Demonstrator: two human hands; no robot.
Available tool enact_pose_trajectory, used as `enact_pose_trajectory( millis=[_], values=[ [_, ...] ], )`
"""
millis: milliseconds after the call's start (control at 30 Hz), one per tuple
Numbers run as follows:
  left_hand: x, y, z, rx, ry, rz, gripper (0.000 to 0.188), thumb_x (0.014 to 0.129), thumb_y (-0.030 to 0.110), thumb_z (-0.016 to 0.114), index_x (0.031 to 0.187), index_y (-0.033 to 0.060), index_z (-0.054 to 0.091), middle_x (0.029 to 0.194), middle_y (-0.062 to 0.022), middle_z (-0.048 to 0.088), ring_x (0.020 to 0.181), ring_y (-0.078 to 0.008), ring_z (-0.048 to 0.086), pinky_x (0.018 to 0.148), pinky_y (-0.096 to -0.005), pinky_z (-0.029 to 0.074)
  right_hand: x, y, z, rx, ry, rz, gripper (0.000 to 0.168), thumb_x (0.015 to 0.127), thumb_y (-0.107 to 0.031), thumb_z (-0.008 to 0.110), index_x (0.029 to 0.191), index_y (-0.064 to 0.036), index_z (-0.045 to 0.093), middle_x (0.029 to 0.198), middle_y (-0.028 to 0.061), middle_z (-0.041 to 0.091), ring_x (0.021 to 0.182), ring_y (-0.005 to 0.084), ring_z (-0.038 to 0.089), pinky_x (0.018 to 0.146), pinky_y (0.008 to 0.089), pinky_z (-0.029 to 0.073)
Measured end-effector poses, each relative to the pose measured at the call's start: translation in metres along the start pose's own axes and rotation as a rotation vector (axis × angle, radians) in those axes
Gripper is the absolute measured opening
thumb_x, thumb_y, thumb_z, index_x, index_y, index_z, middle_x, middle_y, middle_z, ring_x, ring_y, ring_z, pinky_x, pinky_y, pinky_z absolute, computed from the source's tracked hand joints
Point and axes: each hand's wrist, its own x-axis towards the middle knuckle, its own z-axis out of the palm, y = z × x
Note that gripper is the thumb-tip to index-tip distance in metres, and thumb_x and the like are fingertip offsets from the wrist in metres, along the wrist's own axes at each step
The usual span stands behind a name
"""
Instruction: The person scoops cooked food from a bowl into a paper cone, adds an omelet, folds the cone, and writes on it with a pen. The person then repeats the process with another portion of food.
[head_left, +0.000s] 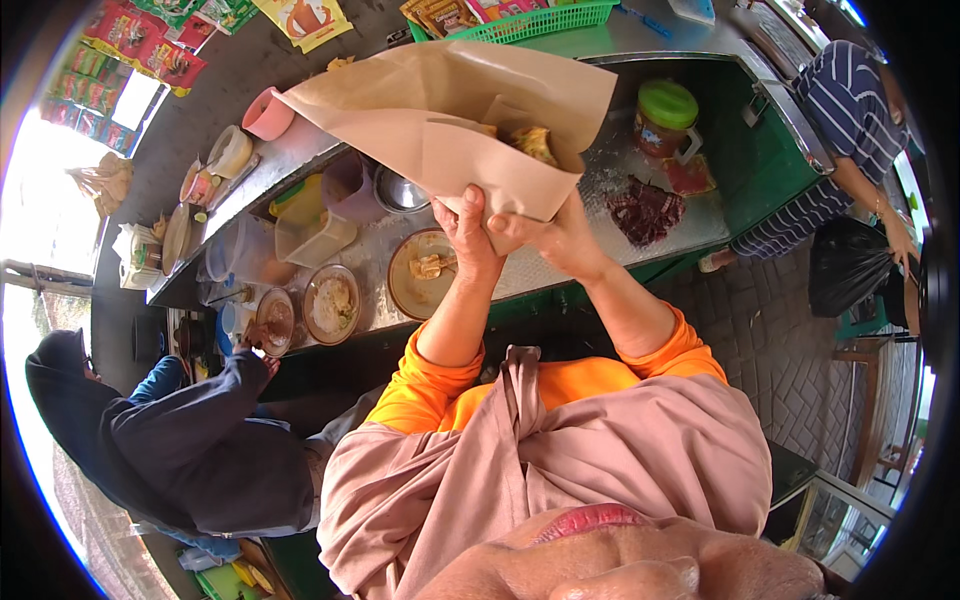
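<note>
A cone of brown wrapping paper is held up in front of me, above the metal counter. Its narrow lower end is gripped by my left hand and my right hand, both thumbs pressed on the near face. The top flares wide, and pieces of browned food flecked with green show in its mouth. How much food lies deeper is hidden by the paper. Below my left hand, a brown-rimmed plate with a brush-like utensil rests on the counter.
Left along the counter are a plate of pale food, plastic tubs and a steel bowl. A dark cloth and a green-lidded jar stand right. A co-worker reaches in at left; another person holds a black bag.
</note>
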Motion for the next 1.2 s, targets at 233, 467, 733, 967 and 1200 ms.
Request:
enact_pose_trajectory(
  millis=[233,467,733,967,1200],
  values=[
    [0.024,0.034,0.013,0.195,-0.250,0.158,0.023,0.082,0.018,0.063,0.092,-0.0012,0.058,0.089,-0.0051,0.061,0.081,-0.0125,0.056,0.074,-0.0270,0.043,0.005,-0.014,-0.032,0.161,-0.024,0.040,0.054,0.064,0.000,0.067,0.115,0.002,0.050,0.105,0.0078,0.058,0.096,0.0158,0.056,0.084,0.0289,0.045],
    [0.053,0.057,0.009,0.161,-0.662,-0.113,0.023,0.076,-0.001,0.060,0.099,0.0009,0.060,0.090,-0.0025,0.062,0.074,-0.0087,0.055,0.068,-0.0230,0.043,-0.005,-0.021,-0.034,0.343,0.000,0.139,0.063,0.063,-0.002,0.067,0.122,0.002,0.043,0.110,0.0107,0.056,0.098,0.0200,0.057,0.086,0.0313,0.046],
    [0.082,0.055,0.078,-0.337,-0.895,-0.352,0.079,0.084,0.060,0.036,0.140,0.0068,0.019,0.139,-0.0185,0.030,0.122,-0.0333,0.037,0.101,-0.0467,0.032,-0.014,-0.018,-0.014,0.526,0.030,0.084,0.061,0.066,0.001,0.065,0.123,0.000,0.044,0.111,0.0076,0.056,0.103,0.0161,0.054,0.088,0.0320,0.045],
    [0.054,0.018,-0.010,-0.182,-0.628,-0.139,0.070,0.084,0.049,0.052,0.133,0.0036,0.030,0.129,-0.0174,0.041,0.114,-0.0314,0.044,0.096,-0.0456,0.037,-0.013,-0.032,-0.047,0.263,0.061,0.063,0.063,0.066,0.001,0.065,0.124,0.000,0.040,0.113,0.0086,0.054,0.105,0.0156,0.052,0.085,0.0299,0.045],
    [0.039,-0.024,-0.018,0.189,-0.220,0.076,0.017,0.083,0.011,0.062,0.094,-0.0007,0.057,0.100,-0.0132,0.060,0.088,-0.0205,0.057,0.078,-0.0348,0.050,-0.018,-0.033,-0.053,0.007,0.092,-0.082,0.061,0.064,-0.004,0.064,0.119,0.000,0.041,0.105,0.0067,0.055,0.096,0.0131,0.050,0.081,0.0278,0.045]
  ],
)
